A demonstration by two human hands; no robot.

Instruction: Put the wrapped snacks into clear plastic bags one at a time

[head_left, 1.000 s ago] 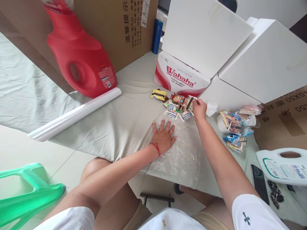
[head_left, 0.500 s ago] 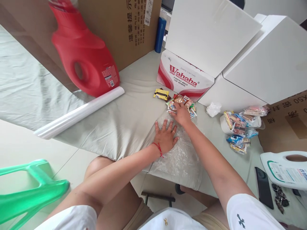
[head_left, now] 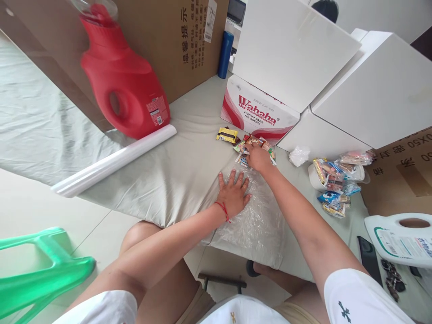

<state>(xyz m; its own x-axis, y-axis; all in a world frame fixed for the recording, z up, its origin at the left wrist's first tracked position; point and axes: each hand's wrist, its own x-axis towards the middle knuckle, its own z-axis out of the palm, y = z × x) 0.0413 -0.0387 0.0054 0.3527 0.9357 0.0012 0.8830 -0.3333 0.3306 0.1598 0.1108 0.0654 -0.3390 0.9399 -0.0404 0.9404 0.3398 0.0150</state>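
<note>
Currently, the clear, wrinkled plastic bag (head_left: 249, 229) is pressed flat by the left hand (head_left: 232, 194), whose fingers are spread wide, palm down, with a red cord bracelet (head_left: 222, 211) tied at the wrist. The bag is laid along the near edge of a table covered in pale grey-green cloth (head_left: 195, 157). Just beyond it, the loose pile of small, multicoloured wrapped snacks (head_left: 255, 141) is touched by the right hand (head_left: 259, 158). Its fingers are bent down into the pile and partly hidden; whether a packet is gripped cannot be told.

To the left of the pile, a flat yellow packet with a dark band (head_left: 227, 134) is seen lying near it. Behind, the pile is backed by a red-and-white cardboard Wahaha water carton (head_left: 259, 110). Well to the right, more wrapped snacks (head_left: 332, 173) are held in a white plastic tub (head_left: 315, 177), with others scattered beside it; between the tub and the pile, a crumpled clump of translucent plastic (head_left: 299, 155) is seen. At the far left, a long glossy white roll (head_left: 114, 161) is placed before a large red plastic jug (head_left: 130, 85).
</note>
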